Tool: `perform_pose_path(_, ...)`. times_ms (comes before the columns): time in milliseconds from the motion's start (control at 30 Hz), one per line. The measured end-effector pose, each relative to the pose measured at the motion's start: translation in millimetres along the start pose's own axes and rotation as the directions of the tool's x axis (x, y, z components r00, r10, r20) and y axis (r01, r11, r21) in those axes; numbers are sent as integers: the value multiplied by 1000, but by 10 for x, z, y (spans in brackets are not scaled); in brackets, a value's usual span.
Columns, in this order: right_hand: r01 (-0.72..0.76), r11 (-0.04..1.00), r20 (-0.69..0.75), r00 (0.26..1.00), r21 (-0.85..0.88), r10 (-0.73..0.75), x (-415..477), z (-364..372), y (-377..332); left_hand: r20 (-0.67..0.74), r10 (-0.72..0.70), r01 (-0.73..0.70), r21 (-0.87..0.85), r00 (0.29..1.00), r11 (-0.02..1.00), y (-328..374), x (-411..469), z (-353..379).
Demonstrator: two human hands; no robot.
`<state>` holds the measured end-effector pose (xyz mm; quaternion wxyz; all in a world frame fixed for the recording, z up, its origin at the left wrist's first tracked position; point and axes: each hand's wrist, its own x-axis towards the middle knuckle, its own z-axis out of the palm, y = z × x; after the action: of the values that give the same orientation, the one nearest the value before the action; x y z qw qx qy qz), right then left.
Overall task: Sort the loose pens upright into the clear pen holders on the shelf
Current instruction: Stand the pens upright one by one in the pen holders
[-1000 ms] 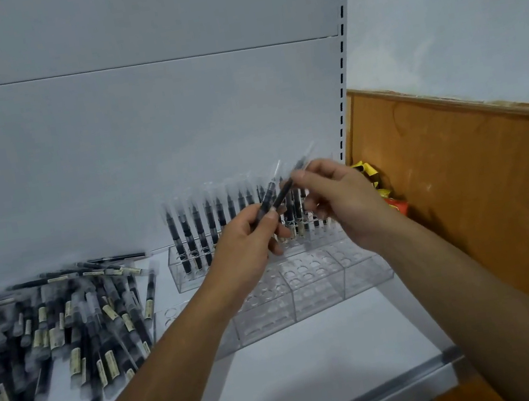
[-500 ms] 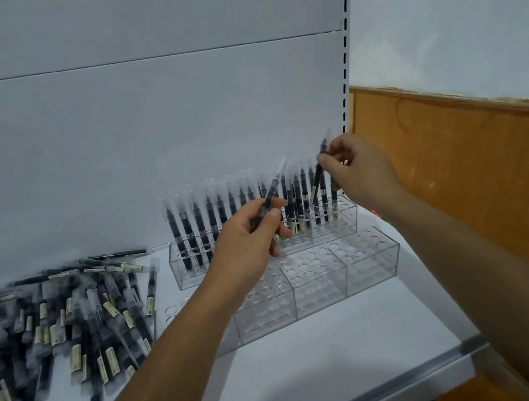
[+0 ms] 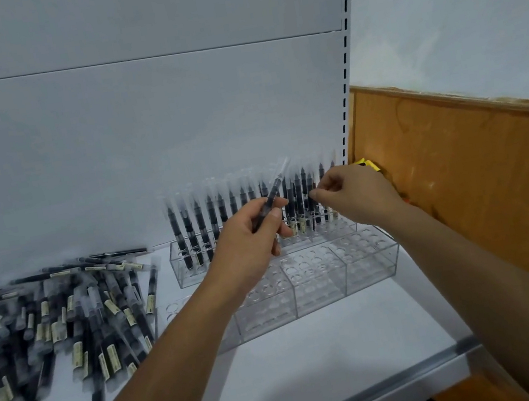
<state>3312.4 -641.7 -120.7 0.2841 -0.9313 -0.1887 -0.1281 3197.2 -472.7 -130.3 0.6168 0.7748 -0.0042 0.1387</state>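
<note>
Pen [image 3: 271, 195] slants up out of the left hand [image 3: 248, 241], held in a closed grip just in front of the rear holder [image 3: 191, 274]. Right hand [image 3: 356, 198] pinches the top of a second pen [image 3: 312, 198] standing among the filled row, toward the shelf's [image 3: 317, 365] back right corner. Judgement: push it straight down till it bottoms, let go without brushing neighbours. Front holder [image 3: 337, 275] has bare holes; loose pile of pens [image 3: 67, 318] lies well apart, along the left edge.
</note>
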Motion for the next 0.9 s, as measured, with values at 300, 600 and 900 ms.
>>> perform_pose_path(300,50,768,189,957,638,-219,-309,-63,-360,48,46,-53,140,998,989,-12,12,29)
perform_pose_path(600,-60,431,38,997,900,61,-169,-232,-222,126,80,-138,572,989,809,-27,-20,81)
perform_pose_path(900,41,826,-227,968,563,107,92,-231,54,321,-31,-266,831,947,488,-73,15,146)
